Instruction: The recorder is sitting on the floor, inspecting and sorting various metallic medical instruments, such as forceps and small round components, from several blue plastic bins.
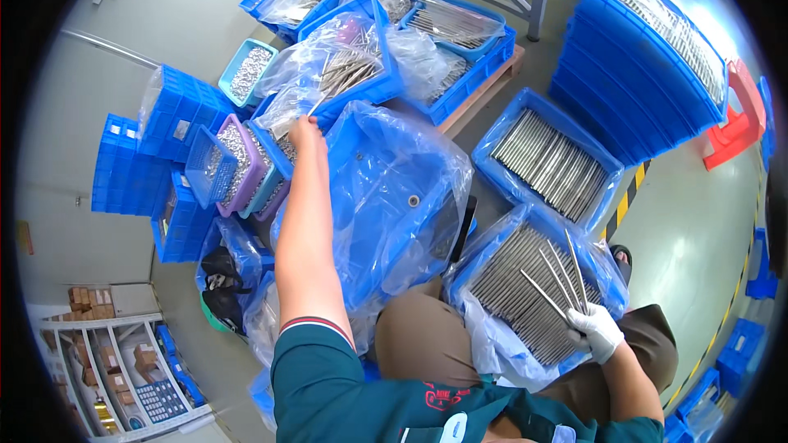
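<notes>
My left hand (308, 134) reaches far forward to the edge of a tilted blue bin, its fingers closed on the end of a thin metal rod. Loose metal rods (349, 72) lie in that bin, partly under clear plastic. My right hand (597, 333), in a white glove, grips several slim metal rods (555, 279) that fan out forward and left. Beneath them sits a plastic-lined blue crate (468, 267) with rods packed in rows. Between my arms stands a large blue bin (369, 197) lined with clear plastic.
Another crate of aligned rods (552, 166) lies ahead on the right, beside a tall stack of blue crates (628, 66). Small baskets of metal parts (238, 156) are stacked left of my arm. A red stool (739, 115) stands far right; a shelf (123, 369) is lower left.
</notes>
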A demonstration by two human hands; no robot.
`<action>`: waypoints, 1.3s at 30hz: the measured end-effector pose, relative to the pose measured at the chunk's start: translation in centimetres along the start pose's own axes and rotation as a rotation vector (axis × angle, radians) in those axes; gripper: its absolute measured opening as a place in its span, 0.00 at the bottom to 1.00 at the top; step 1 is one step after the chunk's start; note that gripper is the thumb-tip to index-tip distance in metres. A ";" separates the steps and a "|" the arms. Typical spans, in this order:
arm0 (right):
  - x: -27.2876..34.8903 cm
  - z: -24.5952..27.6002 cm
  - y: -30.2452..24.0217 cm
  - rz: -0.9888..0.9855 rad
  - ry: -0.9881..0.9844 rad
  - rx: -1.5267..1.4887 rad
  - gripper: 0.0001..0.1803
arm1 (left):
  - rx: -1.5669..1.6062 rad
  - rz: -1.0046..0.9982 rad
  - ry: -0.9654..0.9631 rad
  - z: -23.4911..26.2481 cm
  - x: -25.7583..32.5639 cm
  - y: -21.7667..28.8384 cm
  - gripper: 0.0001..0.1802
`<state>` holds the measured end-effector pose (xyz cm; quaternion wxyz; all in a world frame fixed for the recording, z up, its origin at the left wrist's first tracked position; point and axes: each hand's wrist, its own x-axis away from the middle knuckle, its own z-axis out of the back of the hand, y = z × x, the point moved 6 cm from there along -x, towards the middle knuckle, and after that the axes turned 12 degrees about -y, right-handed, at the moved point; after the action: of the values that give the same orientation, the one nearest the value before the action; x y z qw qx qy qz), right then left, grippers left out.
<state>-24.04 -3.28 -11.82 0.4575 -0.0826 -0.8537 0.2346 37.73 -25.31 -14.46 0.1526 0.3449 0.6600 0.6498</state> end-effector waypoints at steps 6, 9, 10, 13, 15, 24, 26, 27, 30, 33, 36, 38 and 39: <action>-1.3 1.0 -0.7 -0.053 0.086 -0.073 0.13 | 0.271 0.175 -0.099 -6.3 -7.5 0.2 0.14; -1.2 1.0 -0.7 -0.087 0.108 -0.088 0.13 | 0.263 0.246 -0.040 -5.7 -8.0 0.2 0.17; -1.1 0.9 -0.7 -0.086 0.102 -0.087 0.13 | 0.222 0.262 -0.021 -5.0 -7.7 -0.2 0.11; -0.7 0.5 -1.1 -0.062 0.125 -0.005 0.11 | 0.159 0.235 -0.146 -3.7 -4.7 -2.2 0.07; -0.7 0.5 -0.9 -0.014 0.153 0.066 0.11 | 0.120 0.235 -0.259 -3.6 -1.5 -3.0 0.08; 2.6 -0.5 -3.1 0.412 0.389 0.869 0.18 | -0.005 0.425 -0.984 -12.0 28.0 -1.7 0.12; 3.5 -1.6 -3.6 0.532 0.383 0.919 0.19 | -0.043 0.426 -1.073 -12.8 33.4 -1.3 0.14; 3.6 -1.4 -3.5 0.553 0.369 0.917 0.19 | -0.063 0.405 -1.112 -13.7 35.6 -0.9 0.15; 5.1 -1.7 -3.1 0.393 0.328 0.803 0.20 | -0.047 0.389 -1.211 -15.0 40.1 -1.9 0.18; 6.4 -1.8 -2.5 0.454 0.342 0.838 0.20 | -0.017 0.368 -1.254 -15.6 42.9 -2.6 0.18; 7.2 -1.8 -2.1 0.607 0.395 0.895 0.20 | 0.020 0.349 -1.298 -15.7 44.8 -3.3 0.17; 7.7 -1.8 -2.1 0.614 0.409 0.966 0.19 | 0.016 0.312 -1.300 -15.7 45.1 -3.0 0.17; 7.9 -1.8 -2.2 0.641 0.430 1.004 0.18 | 0.018 0.311 -1.302 -15.8 45.2 -2.8 0.16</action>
<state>-26.84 -1.78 -4.08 0.5087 -0.1546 -0.4616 0.7101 -5.65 -7.40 -4.30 0.4214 0.7590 0.3813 0.3177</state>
